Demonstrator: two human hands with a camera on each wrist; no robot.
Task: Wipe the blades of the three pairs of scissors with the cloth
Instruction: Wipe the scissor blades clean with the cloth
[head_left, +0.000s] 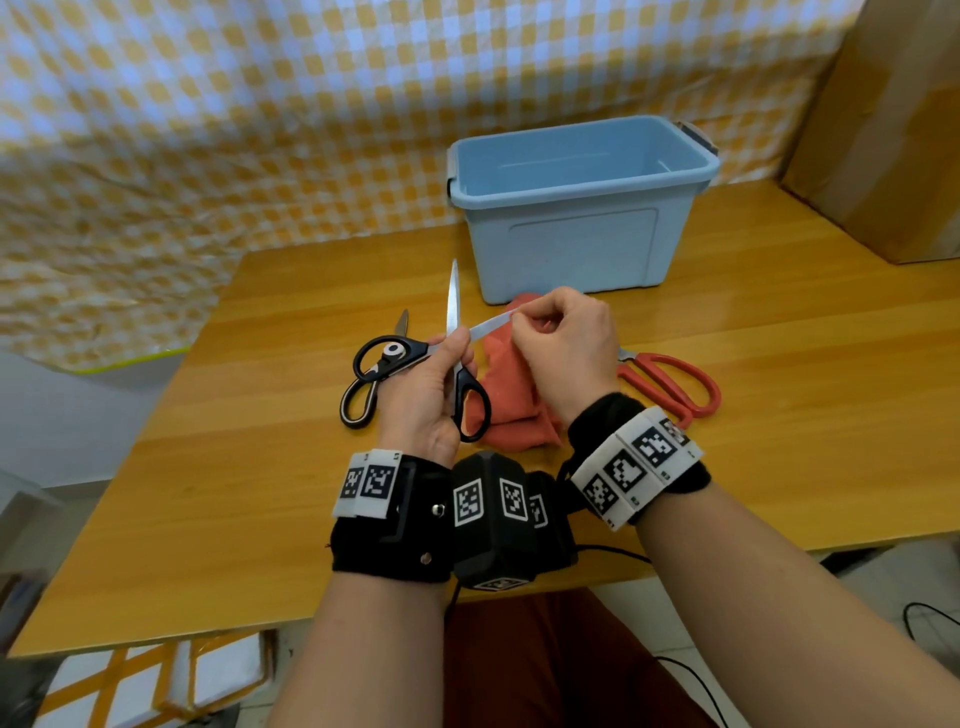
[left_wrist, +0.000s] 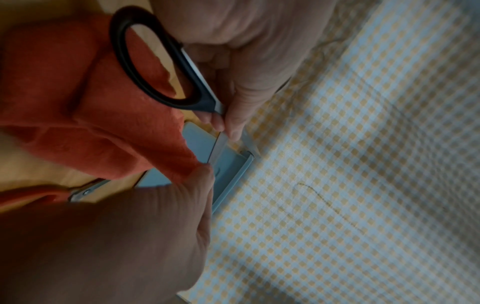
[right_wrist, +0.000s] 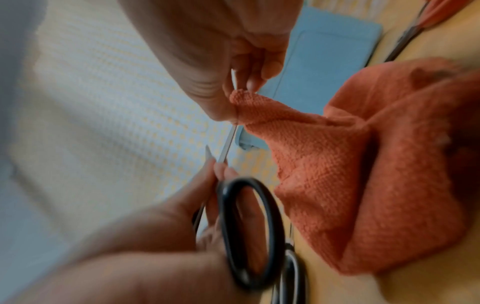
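My left hand (head_left: 457, 345) grips black-handled scissors (head_left: 471, 410) at the pivot, held above the table with the blades spread wide. One blade (head_left: 453, 291) points up. The other blade (head_left: 488, 326) points right into my right hand (head_left: 519, 319), which pinches an orange-red cloth (head_left: 511, 410) around its tip. The rest of the cloth hangs down to the table. In the right wrist view the fingertips (right_wrist: 255, 82) squeeze the cloth (right_wrist: 363, 164) onto the thin blade (right_wrist: 228, 142). Black-and-white scissors (head_left: 359, 402) lie on the table at the left. Red-handled scissors (head_left: 675, 384) lie at the right.
A light blue open bin (head_left: 571, 234) stands just behind the hands on the wooden table (head_left: 779, 415). A cardboard box (head_left: 883, 130) is at the far right. A checked yellow-and-white sheet (head_left: 208, 130) hangs behind the table.
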